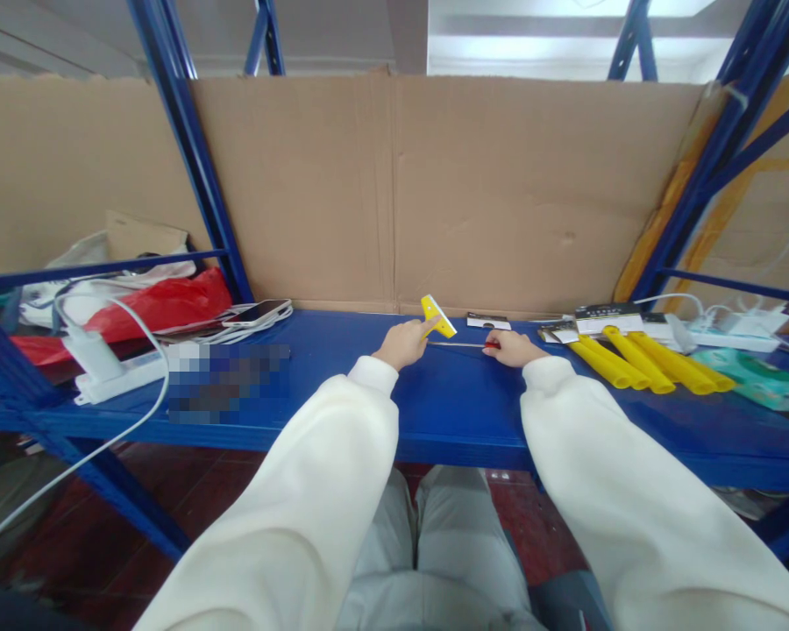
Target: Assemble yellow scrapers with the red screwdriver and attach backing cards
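My left hand point(402, 343) is closed on a yellow scraper head point(438, 317), its pale blade edge tilted up to the right. In my right hand point(514, 348) is a screwdriver with a red handle point(493, 345), the fingers wrapped round it. The thin metal shaft point(458, 344) runs left, level, to the scraper by my left fingers. Whether its tip sits in a screw is hidden. Both hands are just above the blue shelf point(460, 412). A small black-and-white card point(488, 321) lies behind my right hand.
Several yellow tube handles point(637, 364) with black header cards lie to the right, beside a green packet point(759, 377) and a white power strip point(733, 337). At left are a phone point(266, 311), red bag point(164, 307) and white cable. Cardboard point(500, 193) stands behind; blue posts frame the shelf.
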Demonstrator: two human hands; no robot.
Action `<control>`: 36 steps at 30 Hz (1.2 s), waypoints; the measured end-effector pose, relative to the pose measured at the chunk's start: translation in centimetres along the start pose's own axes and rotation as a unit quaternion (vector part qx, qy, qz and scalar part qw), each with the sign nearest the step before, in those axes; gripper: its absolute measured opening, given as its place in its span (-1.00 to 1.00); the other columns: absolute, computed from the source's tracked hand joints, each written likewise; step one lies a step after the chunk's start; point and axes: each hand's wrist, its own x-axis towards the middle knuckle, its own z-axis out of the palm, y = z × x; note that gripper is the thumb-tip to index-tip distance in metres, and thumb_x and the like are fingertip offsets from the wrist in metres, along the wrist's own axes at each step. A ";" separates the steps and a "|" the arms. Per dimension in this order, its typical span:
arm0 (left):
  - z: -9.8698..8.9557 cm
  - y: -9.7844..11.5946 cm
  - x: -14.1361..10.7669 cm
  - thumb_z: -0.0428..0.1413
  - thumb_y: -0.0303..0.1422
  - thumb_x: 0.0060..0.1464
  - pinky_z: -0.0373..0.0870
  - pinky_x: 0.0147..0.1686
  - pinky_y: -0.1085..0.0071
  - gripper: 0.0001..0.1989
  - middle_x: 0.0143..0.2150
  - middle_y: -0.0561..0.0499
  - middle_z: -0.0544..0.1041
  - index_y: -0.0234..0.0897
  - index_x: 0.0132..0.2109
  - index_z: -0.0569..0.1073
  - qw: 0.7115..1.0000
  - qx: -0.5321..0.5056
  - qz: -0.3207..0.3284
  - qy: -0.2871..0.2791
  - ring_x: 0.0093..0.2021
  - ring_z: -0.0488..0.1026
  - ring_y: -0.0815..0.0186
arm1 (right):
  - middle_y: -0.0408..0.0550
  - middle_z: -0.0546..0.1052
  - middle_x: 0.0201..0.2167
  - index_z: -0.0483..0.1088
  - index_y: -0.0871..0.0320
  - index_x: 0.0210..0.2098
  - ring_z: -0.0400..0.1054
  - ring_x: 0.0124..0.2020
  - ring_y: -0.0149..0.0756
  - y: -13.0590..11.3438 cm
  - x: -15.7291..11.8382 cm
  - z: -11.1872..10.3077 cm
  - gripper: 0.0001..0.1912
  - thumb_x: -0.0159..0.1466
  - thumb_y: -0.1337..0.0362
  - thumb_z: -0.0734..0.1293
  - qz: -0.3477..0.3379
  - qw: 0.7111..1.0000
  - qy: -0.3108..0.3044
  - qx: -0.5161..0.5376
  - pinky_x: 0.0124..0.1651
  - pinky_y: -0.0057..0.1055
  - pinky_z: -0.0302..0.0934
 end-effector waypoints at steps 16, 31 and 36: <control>0.3 1.3 0.0 -0.14 -0.51 0.26 0.45 -0.07 0.25 -0.37 0.06 -0.21 0.43 -0.04 0.43 0.09 0.999 0.015 0.019 -0.030 -0.05 0.55 0.11 | 0.00 0.62 -0.26 0.60 0.04 -0.27 0.47 -0.12 -0.16 4.6 2.4 1.2 -0.78 0.23 0.16 0.31 0.039 0.999 0.004 0.036 -0.06 -0.29 0.28; 1.5 0.4 0.9 -0.03 -0.45 0.25 0.39 0.08 0.29 -0.45 0.17 -0.12 0.48 -0.07 0.35 0.26 0.997 -0.060 -0.001 -0.056 0.10 0.50 0.13 | 0.05 0.53 0.11 0.50 0.06 0.10 0.39 0.14 -0.07 4.9 3.8 0.5 -0.47 0.18 0.44 0.23 0.153 0.986 -0.002 0.072 0.16 -0.23 0.24; 1.4 0.4 0.9 -0.02 -0.43 0.25 0.40 0.07 0.28 -0.45 0.15 -0.14 0.48 -0.06 0.35 0.26 0.997 -0.066 -0.001 -0.046 0.07 0.51 0.13 | 0.16 0.40 0.23 0.48 0.10 0.11 0.23 0.26 0.06 4.5 4.6 0.5 -0.54 0.25 0.31 0.20 0.187 0.982 -0.016 0.018 0.25 0.08 0.08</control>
